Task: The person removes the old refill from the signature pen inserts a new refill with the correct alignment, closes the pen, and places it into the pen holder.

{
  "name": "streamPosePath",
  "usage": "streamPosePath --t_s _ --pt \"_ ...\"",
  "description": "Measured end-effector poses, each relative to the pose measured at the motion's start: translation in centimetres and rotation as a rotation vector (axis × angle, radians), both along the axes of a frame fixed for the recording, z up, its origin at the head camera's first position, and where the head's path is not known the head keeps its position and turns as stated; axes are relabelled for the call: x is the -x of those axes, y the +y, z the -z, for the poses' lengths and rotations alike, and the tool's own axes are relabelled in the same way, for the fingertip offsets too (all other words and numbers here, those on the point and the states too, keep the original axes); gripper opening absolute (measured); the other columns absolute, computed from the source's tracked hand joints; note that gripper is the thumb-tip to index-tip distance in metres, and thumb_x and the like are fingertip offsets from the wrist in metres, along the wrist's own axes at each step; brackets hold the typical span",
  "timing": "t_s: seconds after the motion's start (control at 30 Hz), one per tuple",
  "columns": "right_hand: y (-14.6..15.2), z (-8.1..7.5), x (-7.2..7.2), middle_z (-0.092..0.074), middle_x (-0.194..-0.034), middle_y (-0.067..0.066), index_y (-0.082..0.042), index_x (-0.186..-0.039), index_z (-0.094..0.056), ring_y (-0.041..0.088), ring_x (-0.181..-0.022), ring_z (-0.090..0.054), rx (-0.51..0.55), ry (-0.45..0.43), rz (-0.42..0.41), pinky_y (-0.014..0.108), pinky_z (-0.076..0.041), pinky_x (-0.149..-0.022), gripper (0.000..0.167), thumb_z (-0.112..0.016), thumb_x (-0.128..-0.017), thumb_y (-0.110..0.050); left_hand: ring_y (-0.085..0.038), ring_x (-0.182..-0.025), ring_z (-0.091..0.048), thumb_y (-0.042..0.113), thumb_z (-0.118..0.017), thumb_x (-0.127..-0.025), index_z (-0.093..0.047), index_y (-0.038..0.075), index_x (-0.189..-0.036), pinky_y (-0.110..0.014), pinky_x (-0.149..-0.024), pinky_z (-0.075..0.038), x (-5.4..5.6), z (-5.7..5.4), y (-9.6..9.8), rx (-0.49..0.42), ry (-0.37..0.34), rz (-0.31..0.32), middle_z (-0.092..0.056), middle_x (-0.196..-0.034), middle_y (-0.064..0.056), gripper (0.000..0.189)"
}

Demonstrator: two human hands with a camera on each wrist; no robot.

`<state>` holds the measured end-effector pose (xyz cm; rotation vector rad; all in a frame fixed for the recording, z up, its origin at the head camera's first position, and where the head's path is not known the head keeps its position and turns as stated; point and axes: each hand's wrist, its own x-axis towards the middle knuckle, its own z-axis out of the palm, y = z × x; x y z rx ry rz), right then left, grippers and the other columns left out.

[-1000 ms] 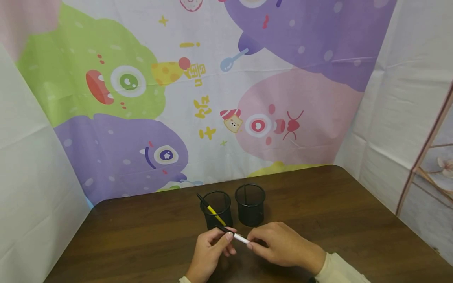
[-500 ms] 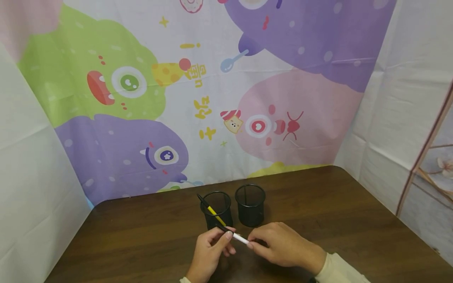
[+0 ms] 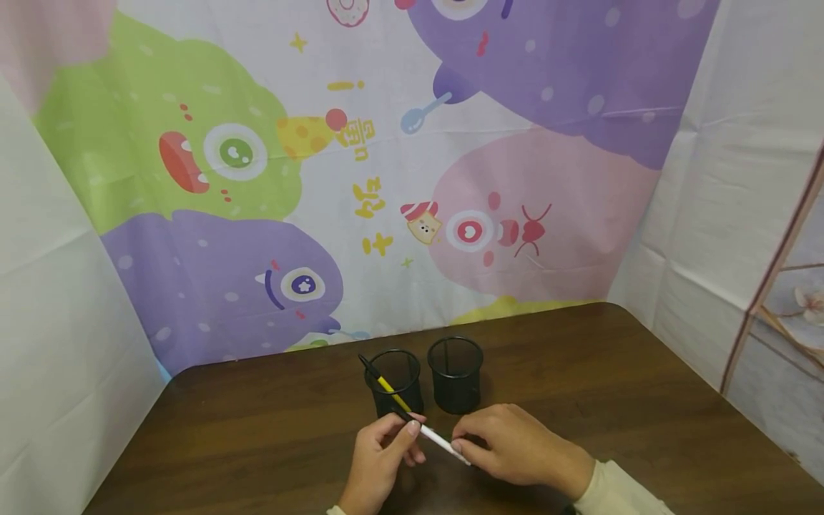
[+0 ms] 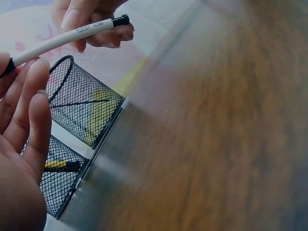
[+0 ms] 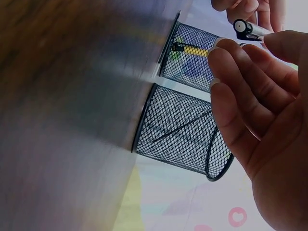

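Observation:
A white pen (image 3: 439, 438) with a black grip slants between the two hands in the head view. My left hand (image 3: 385, 458) pinches its black part between thumb and fingers. My right hand (image 3: 508, 445) holds the white barrel near its far end, thumb against it. That end carries a black button and clip, seen close in the right wrist view on the pen (image 5: 249, 31). Just beyond the hands stand two black mesh pen cups. A yellow and black pencil-like stick (image 3: 385, 384) leans in the left cup (image 3: 412, 393); the right cup (image 3: 455, 392) stands beside it.
Both cups stand on a dark brown wooden table (image 3: 257, 422). Behind it hangs a cartoon-printed cloth (image 3: 386, 286), with white cloth (image 3: 58, 322) on the left side and more pale cloth on the right.
The pen has shifted in the hands, and its white end now shows past the right thumb toward the lower right. My left hand has moved slightly left; the cups stay put.

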<state>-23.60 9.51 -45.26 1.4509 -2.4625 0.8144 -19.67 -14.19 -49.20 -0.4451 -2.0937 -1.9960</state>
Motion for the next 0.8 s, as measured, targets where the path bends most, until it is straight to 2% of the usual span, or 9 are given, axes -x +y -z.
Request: streamPosePath --t_s 0.23,0.47,0.63,0.8 --pt "0.09 0.03 0.01 -0.059 -0.082 -0.024 -0.025 -0.095 -0.072 -0.007 -0.066 -0.052 -0.011 -0.021 0.002 0.012 -0.044 -0.059 0.012 -0.063 -0.101 -0.029 -0.016 -0.056 -0.065 0.008 -0.062 -0.1 -0.068 -0.01 -0.1 -0.03 -0.053 -0.056 0.01 0.03 -0.05 0.001 0.02 -0.012 -0.065 -0.065 -0.014 0.019" --pt "0.04 0.2 0.16 -0.061 -0.084 -0.023 -0.023 -0.095 -0.073 -0.007 -0.067 -0.053 -0.005 -0.014 -0.005 0.012 -0.045 -0.06 0.014 -0.062 -0.101 -0.03 -0.015 -0.056 -0.064 0.009 -0.062 -0.099 -0.07 -0.009 -0.098 -0.03 -0.053 -0.055 -0.04 -0.05 -0.13 -0.015 0.001 -0.034 -0.063 -0.072 -0.025 0.019" --pt "0.01 0.25 0.28 -0.06 -0.083 -0.024 -0.023 -0.095 -0.072 -0.008 -0.067 -0.052 0.001 0.0 -0.01 0.011 -0.044 -0.06 0.015 -0.062 -0.101 -0.031 -0.016 -0.055 -0.064 0.01 -0.063 -0.099 -0.072 -0.003 -0.095 -0.029 -0.053 -0.055 -0.05 -0.26 -0.09 -0.021 0.014 -0.067 -0.065 -0.07 -0.019 0.016" --pt "0.11 0.24 0.32 -0.059 -0.082 -0.024 -0.022 -0.093 -0.073 -0.008 -0.066 -0.051 0.004 0.023 -0.01 0.01 -0.043 -0.06 0.013 -0.064 -0.1 -0.029 -0.016 -0.057 -0.065 0.012 -0.065 -0.099 -0.071 -0.005 -0.096 -0.029 -0.054 -0.055 -0.01 -0.62 0.15 -0.023 0.025 -0.073 -0.066 -0.072 -0.008 0.018"
